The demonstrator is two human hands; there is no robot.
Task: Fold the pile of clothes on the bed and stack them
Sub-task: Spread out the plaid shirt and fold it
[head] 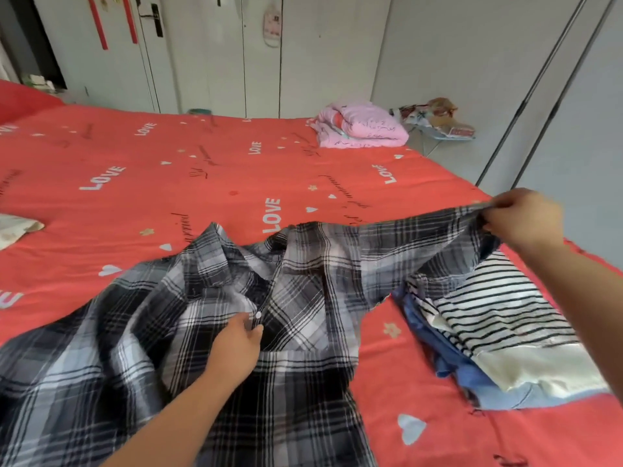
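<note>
Left hand pinches the plaid shirt placket; right hand lifts its sleeve over the bed

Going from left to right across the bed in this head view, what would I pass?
pale patterned cloth → left hand gripping the plaid shirt → pink folded bundle → striped top
</note>
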